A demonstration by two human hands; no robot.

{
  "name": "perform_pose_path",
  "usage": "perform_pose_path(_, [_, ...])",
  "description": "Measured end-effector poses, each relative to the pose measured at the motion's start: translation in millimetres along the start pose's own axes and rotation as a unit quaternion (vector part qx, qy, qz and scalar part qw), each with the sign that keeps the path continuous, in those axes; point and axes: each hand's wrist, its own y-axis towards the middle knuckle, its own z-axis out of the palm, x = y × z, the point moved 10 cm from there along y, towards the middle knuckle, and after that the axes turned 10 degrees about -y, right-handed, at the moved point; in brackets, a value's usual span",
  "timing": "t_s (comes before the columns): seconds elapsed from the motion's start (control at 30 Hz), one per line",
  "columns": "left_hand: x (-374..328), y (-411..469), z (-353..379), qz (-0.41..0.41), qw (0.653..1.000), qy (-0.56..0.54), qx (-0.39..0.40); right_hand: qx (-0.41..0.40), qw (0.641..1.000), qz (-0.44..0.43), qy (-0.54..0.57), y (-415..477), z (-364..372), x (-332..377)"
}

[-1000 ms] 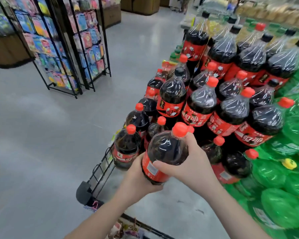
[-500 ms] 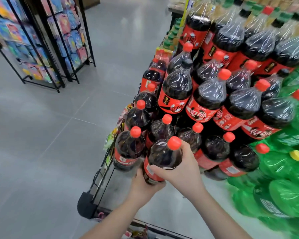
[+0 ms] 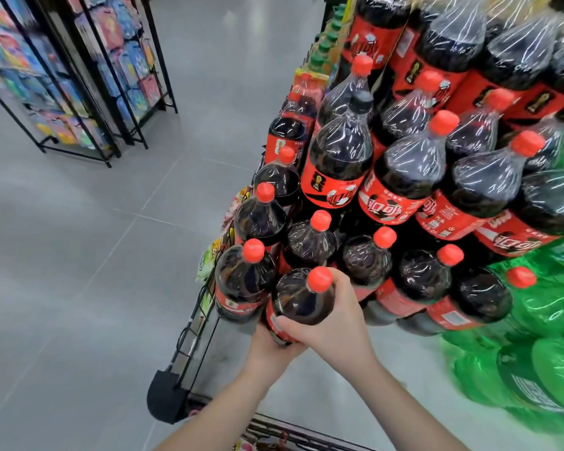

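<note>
I hold a large cola bottle (image 3: 302,299) with a red cap and red label upright at the front of the display, touching the bottle to its left. My right hand (image 3: 336,323) wraps round its shoulder from the right, thumb across the front. My left hand (image 3: 271,348) grips the lower body from underneath, its fingers mostly hidden by the bottle. Beside and behind it stand several more cola bottles (image 3: 310,242) on a low platform (image 3: 306,382).
Shrink-wrapped cola packs (image 3: 411,170) rise in tiers behind. Green soda packs (image 3: 534,336) are stacked at the right. A black wire rack (image 3: 189,340) edges the platform's left side. Display racks of colourful goods (image 3: 79,76) stand across the grey floor.
The held bottle has come down and forward into the front row beside its neighbour. My view has dropped closer to the display.
</note>
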Motion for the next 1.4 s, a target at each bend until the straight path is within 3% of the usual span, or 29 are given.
perform_pose_path(0.97, [21.7,8.1,-16.6,-0.03,0.999,0.036,-0.004,0.048,0.998,-0.011,-0.025,2.6,21.0,4.4])
perform_pose_path(1.4, [28.1,2.0,-18.8,-0.091,0.993,0.08,0.005,0.058,0.99,-0.006,-0.129,-2.6,17.6,7.3])
